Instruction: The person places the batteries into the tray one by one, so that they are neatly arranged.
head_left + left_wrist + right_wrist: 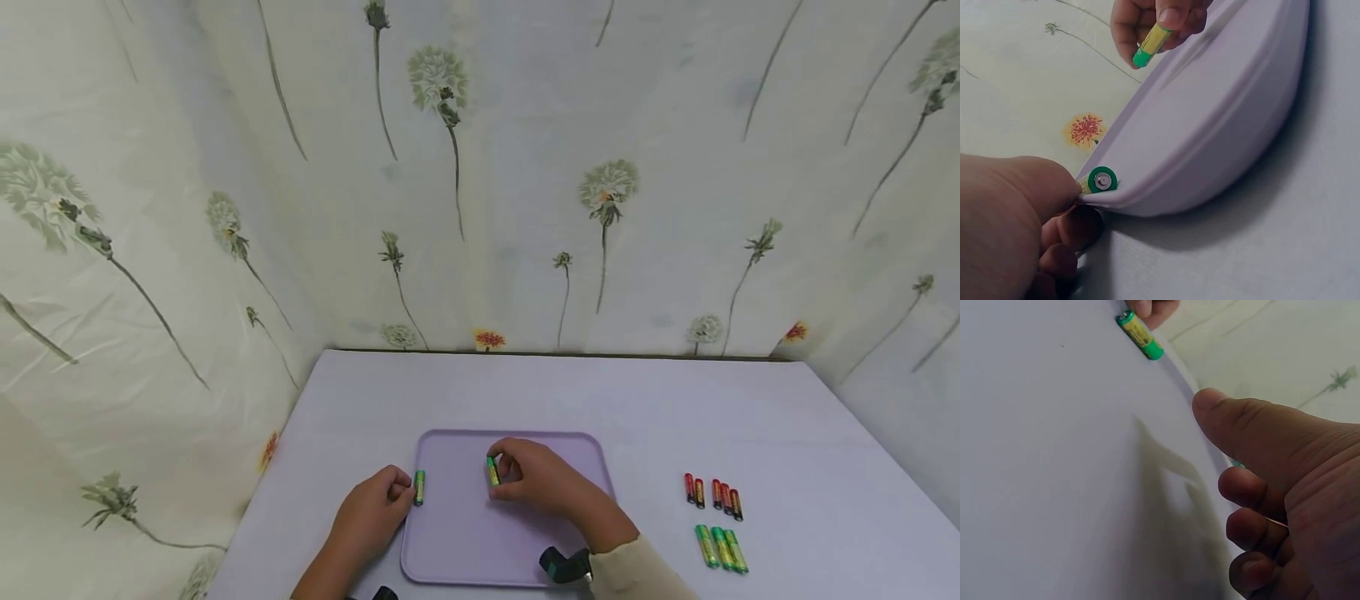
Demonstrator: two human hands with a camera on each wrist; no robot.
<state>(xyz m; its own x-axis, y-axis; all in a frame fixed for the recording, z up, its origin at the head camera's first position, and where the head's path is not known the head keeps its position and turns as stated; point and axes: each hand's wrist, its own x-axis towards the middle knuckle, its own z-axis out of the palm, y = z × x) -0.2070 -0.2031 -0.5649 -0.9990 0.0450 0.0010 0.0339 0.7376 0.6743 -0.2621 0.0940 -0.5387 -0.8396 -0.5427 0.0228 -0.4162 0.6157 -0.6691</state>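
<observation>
Raised battery (pixel 492 472) over the lilac tray (pixel 465 550), resting battery (pixel 419 489) by its left rim.
In the head view, my right hand (pixel 534 479) pinches the raised battery; should my fingertips slacken, it could drop and roll across the tray. In the left wrist view, my left hand (pixel 1019 215) clasps the tray's rim, thumb right by the resting battery, so a tilt or nudge might set that one rolling. In the right wrist view, my own hand hides most of the raised battery; I can't judge its angle there, and a crooked release could follow.
</observation>
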